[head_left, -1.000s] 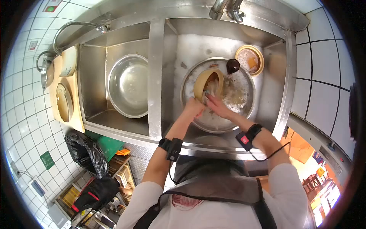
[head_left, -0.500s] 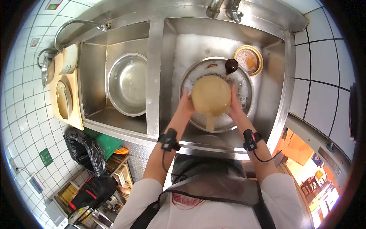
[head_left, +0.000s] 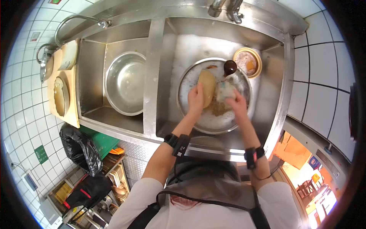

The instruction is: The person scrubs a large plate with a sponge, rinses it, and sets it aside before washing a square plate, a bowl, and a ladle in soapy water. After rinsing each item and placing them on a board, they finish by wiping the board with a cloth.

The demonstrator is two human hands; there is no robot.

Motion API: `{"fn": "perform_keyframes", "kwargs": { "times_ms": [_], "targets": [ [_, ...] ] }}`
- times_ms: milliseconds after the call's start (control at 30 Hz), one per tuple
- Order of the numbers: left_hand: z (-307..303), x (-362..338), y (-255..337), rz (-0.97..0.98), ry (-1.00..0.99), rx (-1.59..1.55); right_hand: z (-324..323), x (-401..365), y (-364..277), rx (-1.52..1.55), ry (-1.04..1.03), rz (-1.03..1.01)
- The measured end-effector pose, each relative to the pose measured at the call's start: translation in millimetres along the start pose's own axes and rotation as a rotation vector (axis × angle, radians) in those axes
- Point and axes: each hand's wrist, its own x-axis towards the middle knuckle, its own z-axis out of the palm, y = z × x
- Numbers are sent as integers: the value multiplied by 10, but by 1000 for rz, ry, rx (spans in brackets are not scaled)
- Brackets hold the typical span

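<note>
My left hand (head_left: 196, 100) is closed on a pale yellow bowl (head_left: 207, 87), which is tilted on its side. In my right hand (head_left: 237, 104) is a whitish cloth (head_left: 225, 91), a little blurred, just right of the bowl. Both hands are over a wide metal basin (head_left: 183, 84) of soapy water in the right sink. A dark round-headed ladle (head_left: 230, 67) lies at the basin's far side, beside a small reddish-brown piece (head_left: 211, 66).
A round yellow-rimmed tub (head_left: 259, 65) of sudsy liquid stands at the sink's back right. The left sink holds another metal basin (head_left: 110, 84). Taps (head_left: 235, 15) overhang the back edge. On the left, a wooden board (head_left: 72, 103) bears several vessels.
The bowl has turned from face-on to its side and shifted slightly left in my left hand. My right hand has left the bowl's rim and now holds the cloth.
</note>
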Motion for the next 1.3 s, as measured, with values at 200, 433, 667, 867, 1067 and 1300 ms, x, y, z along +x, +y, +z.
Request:
{"fn": "perform_keyframes", "kwargs": {
  "times_ms": [200,433,667,867,1067,1300],
  "targets": [
    [161,-288,155,507,-125,322,571,237,-650,-866,173,-657],
    [77,-424,563,265,-107,116,149,766,-786,-42,-24,173],
    [116,-182,688,80,25,-513,380,174,-134,245,294,248],
    [120,-20,793,-14,212,-588,838,-345,72,-1108,382,-450],
    [-403,-21,1244,157,67,-685,628,-780,209,-759,101,-316],
    [-2061,-291,1953,474,188,-421,285,-709,155,-785,268,-149]
  ]
}}
